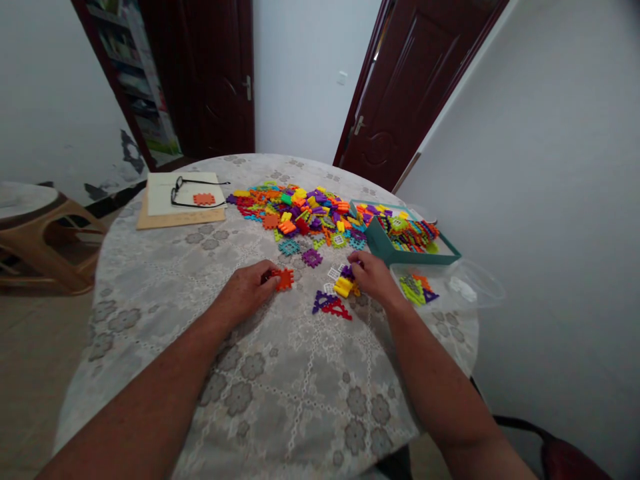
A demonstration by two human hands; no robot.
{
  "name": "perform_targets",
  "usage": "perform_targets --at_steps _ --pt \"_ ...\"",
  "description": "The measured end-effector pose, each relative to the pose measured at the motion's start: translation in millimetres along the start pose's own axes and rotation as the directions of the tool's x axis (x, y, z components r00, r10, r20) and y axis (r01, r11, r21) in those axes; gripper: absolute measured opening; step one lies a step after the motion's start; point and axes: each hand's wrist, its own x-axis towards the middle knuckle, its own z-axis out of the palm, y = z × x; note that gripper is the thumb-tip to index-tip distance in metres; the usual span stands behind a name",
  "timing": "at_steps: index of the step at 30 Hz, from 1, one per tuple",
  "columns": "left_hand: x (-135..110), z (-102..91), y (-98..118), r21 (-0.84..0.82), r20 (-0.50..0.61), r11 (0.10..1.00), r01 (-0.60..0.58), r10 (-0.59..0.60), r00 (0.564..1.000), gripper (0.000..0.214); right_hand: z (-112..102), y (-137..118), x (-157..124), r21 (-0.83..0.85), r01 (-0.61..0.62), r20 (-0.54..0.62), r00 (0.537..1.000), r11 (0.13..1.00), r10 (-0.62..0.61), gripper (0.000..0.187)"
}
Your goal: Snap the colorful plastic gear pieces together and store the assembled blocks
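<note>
Pinching an orange notched square (285, 279) by its left edge between thumb and fingers, the left hand (245, 290) sits on the near side of the heap of plastic pieces (310, 210), palm down. Also on the heap's near side, farther right, the right hand (374, 277) curls its fingers at a purple piece (347, 272); whether they grasp or merely touch it, I cannot tell. Both arms reach toward the heap.
</note>
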Motion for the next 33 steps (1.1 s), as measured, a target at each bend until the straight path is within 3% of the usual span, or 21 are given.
perform_targets --at_steps 3,6,10,14,19,24,28,33 --pt "0.8 1.6 -2.7 0.017 0.007 1.0 0.0 0.0 1.0 0.032 -8.9 -7.5 -6.9 -0.139 0.12 0.226 0.97 0.983 -0.086 0.021" --pt "1.1 2.4 -5.1 0.018 0.022 1.0 0.004 -0.004 1.0 0.031 -5.4 -12.4 -10.9 -0.167 0.164 0.296 0.949 0.972 -0.109 0.019" --pt "1.2 2.5 -5.9 0.013 0.023 1.0 0.008 -0.008 1.0 0.03 9.0 -16.2 -11.5 -0.254 0.132 0.201 0.976 0.958 -0.081 0.017" --pt "1.5 3.9 -5.6 0.022 0.012 1.0 -0.005 0.005 1.0 0.028 20.4 -22.5 -7.3 -0.25 0.163 0.073 0.986 0.954 -0.149 0.019" --pt "0.6 7.9 -5.2 -0.005 -0.025 0.996 -0.092 0.092 0.995 0.025 35.0 -42.1 9.7 -0.212 0.248 0.122 0.966 0.945 -0.227 0.027" --pt "-1.5 11.4 -7.1 -0.006 -0.044 0.989 -0.149 0.148 0.988 0.026 52.7 -63.2 36.1 -0.395 0.083 0.176 0.984 0.915 -0.013 0.043" --pt "-1.5 13.4 -11.4 -0.02 -0.034 0.991 -0.136 0.135 0.99 0.032 59.0 -69.3 47.1 -0.411 -0.025 0.18 0.978 0.911 0.108 0.036" --pt "-0.6 14.7 -14.1 -0.014 -0.027 0.992 -0.126 0.126 0.992 0.036 54.9 -75.0 43.6 -0.274 0.022 0.161 0.987 0.962 0.024 0.011"
